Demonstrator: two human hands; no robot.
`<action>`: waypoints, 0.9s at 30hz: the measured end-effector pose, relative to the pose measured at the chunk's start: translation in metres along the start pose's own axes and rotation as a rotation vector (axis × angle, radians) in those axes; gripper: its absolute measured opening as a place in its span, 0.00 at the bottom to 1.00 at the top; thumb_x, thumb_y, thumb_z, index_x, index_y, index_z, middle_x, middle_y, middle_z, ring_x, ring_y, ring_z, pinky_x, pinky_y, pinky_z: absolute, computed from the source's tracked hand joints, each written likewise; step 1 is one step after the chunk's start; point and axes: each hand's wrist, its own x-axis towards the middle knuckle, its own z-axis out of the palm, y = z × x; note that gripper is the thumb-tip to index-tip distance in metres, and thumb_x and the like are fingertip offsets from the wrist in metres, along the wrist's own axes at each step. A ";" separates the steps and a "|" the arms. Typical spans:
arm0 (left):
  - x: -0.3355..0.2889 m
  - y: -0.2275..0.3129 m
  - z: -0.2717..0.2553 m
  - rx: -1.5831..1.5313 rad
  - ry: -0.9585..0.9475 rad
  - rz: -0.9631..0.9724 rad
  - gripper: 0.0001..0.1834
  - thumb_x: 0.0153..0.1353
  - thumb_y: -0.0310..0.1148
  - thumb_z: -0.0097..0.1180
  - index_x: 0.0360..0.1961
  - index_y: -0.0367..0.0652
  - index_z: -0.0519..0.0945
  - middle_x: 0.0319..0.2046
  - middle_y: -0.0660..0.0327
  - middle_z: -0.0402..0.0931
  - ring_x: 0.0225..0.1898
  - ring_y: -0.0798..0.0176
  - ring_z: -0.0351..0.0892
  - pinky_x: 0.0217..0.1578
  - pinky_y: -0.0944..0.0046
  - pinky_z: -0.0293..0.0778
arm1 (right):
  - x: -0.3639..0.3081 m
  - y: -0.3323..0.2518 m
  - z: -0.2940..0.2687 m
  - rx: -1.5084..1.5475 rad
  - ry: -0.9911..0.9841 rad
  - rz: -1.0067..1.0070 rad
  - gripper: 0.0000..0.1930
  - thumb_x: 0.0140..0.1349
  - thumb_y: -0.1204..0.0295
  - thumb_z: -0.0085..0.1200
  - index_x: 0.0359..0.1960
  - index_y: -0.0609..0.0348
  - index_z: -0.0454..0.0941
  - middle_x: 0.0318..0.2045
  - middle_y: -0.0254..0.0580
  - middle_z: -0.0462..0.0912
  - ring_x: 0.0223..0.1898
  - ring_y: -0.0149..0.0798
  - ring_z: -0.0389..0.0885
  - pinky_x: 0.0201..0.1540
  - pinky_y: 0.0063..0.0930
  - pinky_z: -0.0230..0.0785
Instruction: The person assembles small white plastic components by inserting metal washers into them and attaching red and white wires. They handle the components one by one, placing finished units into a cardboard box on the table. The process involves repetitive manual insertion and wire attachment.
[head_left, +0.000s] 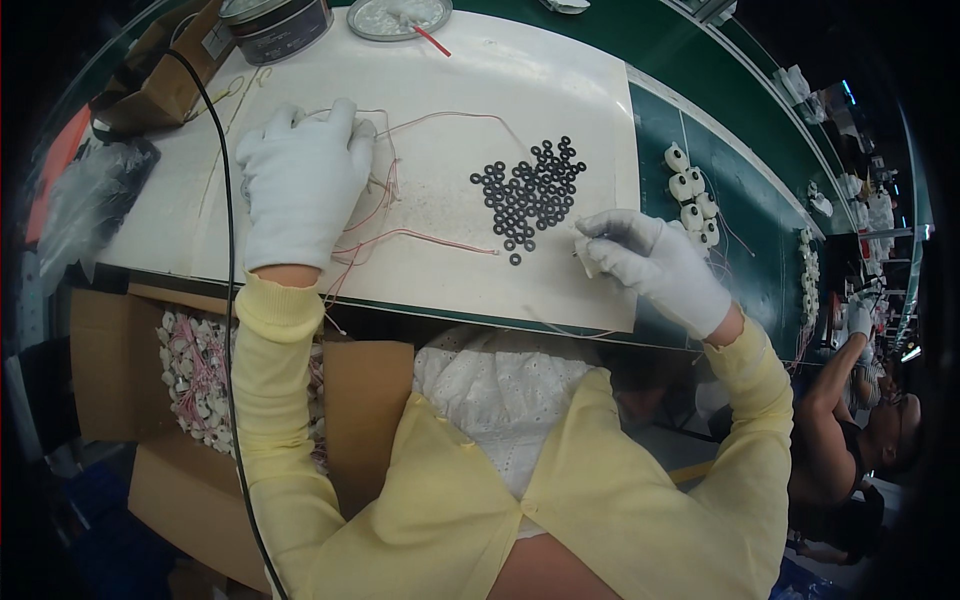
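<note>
Both my hands wear white gloves. My left hand point(305, 185) is over the left part of the white tabletop point(440, 190), fingers curled down and closed; what lies under them is hidden. Thin red and white wires point(430, 236) run out beside it across the table. Closer to the right edge of the white surface, my right hand point(650, 262) pinches a small white part point(586, 256) between thumb and fingers. Just left of that hand, many small black rings point(530, 195) lie spread in a loose patch.
Several white round wired parts point(690, 195) stand on the green surface at right. An open carton point(370, 400) of wired white parts is below left. At the back are a dark tin point(280, 35), a round metal dish point(400, 18) and a cardboard box point(160, 85). A black cable point(232, 260) hangs at left; a co-worker point(840, 430) sits far right.
</note>
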 end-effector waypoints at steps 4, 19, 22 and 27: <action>0.002 0.001 0.000 -0.048 0.040 0.058 0.10 0.62 0.44 0.63 0.31 0.51 0.84 0.26 0.61 0.85 0.38 0.54 0.83 0.42 0.48 0.71 | 0.009 0.004 0.008 0.031 -0.076 -0.077 0.18 0.76 0.68 0.56 0.62 0.63 0.77 0.42 0.29 0.85 0.41 0.20 0.78 0.42 0.15 0.71; -0.010 0.019 -0.044 -0.229 0.266 0.042 0.19 0.57 0.33 0.71 0.51 0.50 0.87 0.31 0.61 0.79 0.44 0.52 0.83 0.51 0.51 0.77 | 0.024 -0.004 0.025 -0.459 0.060 -0.390 0.13 0.71 0.76 0.57 0.55 0.66 0.80 0.37 0.44 0.90 0.38 0.39 0.90 0.47 0.28 0.80; -0.032 0.025 -0.055 -0.240 0.314 0.116 0.20 0.57 0.36 0.70 0.52 0.51 0.87 0.34 0.62 0.78 0.48 0.50 0.82 0.55 0.49 0.76 | 0.026 -0.003 0.029 -0.607 0.109 -0.491 0.13 0.68 0.73 0.60 0.52 0.64 0.81 0.36 0.45 0.91 0.35 0.47 0.91 0.44 0.31 0.82; -0.070 0.042 -0.065 -0.342 0.188 0.132 0.20 0.57 0.40 0.69 0.52 0.53 0.87 0.37 0.63 0.76 0.52 0.50 0.80 0.58 0.45 0.74 | 0.025 0.006 0.042 -0.803 0.231 -0.608 0.13 0.65 0.65 0.65 0.47 0.58 0.83 0.30 0.39 0.90 0.28 0.49 0.88 0.35 0.35 0.79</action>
